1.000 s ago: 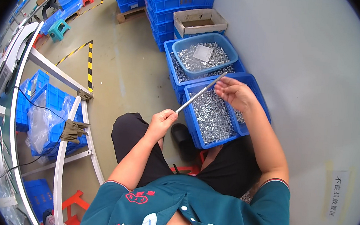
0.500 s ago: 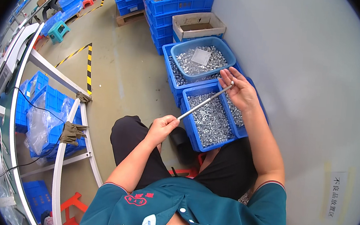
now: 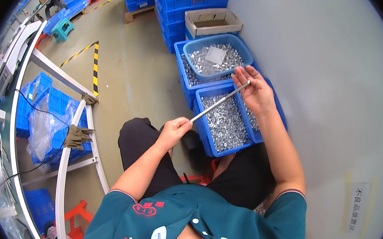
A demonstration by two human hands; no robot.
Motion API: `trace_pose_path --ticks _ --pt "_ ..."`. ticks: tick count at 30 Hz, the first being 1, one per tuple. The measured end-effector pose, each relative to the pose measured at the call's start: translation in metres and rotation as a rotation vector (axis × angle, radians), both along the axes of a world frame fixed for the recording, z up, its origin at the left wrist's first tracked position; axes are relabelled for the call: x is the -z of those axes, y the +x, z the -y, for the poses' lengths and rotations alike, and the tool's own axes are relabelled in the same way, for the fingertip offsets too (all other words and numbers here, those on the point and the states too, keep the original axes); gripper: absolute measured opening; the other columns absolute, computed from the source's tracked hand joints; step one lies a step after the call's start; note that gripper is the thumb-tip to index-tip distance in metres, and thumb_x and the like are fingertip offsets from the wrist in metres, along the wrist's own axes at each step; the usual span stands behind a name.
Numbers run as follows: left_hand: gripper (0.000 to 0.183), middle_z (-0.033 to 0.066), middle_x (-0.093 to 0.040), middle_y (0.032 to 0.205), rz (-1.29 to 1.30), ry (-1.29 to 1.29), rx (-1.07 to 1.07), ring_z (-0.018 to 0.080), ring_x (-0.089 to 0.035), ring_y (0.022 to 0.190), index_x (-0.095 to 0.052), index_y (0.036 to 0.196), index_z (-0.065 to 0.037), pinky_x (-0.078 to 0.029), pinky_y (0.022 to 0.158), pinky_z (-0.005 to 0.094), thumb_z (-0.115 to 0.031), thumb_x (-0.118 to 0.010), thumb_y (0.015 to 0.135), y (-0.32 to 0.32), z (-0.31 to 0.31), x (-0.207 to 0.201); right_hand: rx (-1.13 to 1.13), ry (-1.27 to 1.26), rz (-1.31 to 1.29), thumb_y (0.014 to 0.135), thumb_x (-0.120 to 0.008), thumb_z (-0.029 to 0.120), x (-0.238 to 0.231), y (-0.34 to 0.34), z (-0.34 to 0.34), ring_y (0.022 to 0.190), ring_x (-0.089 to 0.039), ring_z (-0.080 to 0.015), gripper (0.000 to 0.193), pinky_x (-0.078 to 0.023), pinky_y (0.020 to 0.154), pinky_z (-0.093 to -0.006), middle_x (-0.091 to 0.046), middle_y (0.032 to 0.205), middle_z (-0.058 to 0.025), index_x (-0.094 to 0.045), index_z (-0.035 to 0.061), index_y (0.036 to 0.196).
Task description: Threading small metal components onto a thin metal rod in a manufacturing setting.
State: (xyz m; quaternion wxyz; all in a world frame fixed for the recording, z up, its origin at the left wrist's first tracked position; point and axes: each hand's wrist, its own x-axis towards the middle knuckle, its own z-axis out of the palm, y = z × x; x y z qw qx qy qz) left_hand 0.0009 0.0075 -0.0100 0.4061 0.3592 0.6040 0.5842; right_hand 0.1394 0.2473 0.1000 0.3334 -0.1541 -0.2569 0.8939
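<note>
My left hand point(image 3: 175, 131) is closed around the lower end of a slim metal rod point(image 3: 216, 104). From there the rod slants up and right, over a blue bin point(image 3: 214, 156) full of small shiny metal pieces point(image 3: 226, 127) that look like nuts. At the rod's far tip is my right hand point(image 3: 257, 94), palm turned up and fingers stretched out. The tip lies against or just over those fingers; whether they touch it I cannot tell. Beyond, a light blue basket point(image 3: 191, 71) of similar pieces carries a pale card point(image 3: 215, 55).
Stacked blue crates point(image 3: 175, 28) and a worn open carton point(image 3: 213, 32) stand farther back. On the right is a grey wall point(image 3: 330, 110). A white-framed bench point(image 3: 62, 77) is at the left, with blue crates point(image 3: 54, 106) under it. Striped tape point(image 3: 96, 69) marks the floor.
The rod and both hands have shifted slightly upward in view. The small light piece seen at the rod's tip earlier is less distinct now, near the right fingers.
</note>
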Motion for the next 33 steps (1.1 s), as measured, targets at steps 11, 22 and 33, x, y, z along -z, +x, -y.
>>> trace_pose_path --ticks 11,22,33 --pt "0.024 -0.0058 -0.05 0.069 0.039 -0.016 -0.024 0.0032 -0.042 0.062 -0.06 0.083 -0.001 -0.036 0.057 0.02 -0.024 -0.056 0.089 0.001 -0.013 -0.011 0.082 0.067 0.079 0.094 -0.033 0.013 0.008 -0.027 0.006 0.102 -0.056 -0.0363 0.022 -0.046 0.09 -0.0483 -0.055 0.105 -0.0235 -0.048 -0.0026 0.101" --pt "0.025 -0.007 -0.049 0.066 0.171 -0.05 -0.141 0.0013 -0.039 0.06 -0.06 0.08 -0.002 -0.033 0.054 0.0177 -0.025 -0.057 0.089 -0.009 -0.009 -0.019 -0.314 0.67 1.02 0.082 -0.061 0.032 0.11 -0.01 0.02 0.097 -0.059 -0.0217 0.045 -0.05 0.075 -0.0356 -0.061 0.107 -0.0106 -0.055 0.0041 0.116" --pt "0.024 -0.0075 -0.048 0.066 0.193 -0.041 -0.136 0.0016 -0.039 0.061 -0.06 0.082 0.0 -0.032 0.053 0.0186 -0.023 -0.057 0.089 -0.01 -0.004 -0.021 -0.292 1.584 1.933 0.077 -0.06 0.047 0.199 0.025 0.062 0.104 -0.049 -0.0393 0.057 -0.043 0.086 -0.0484 -0.048 0.115 -0.0206 -0.047 0.0131 0.121"
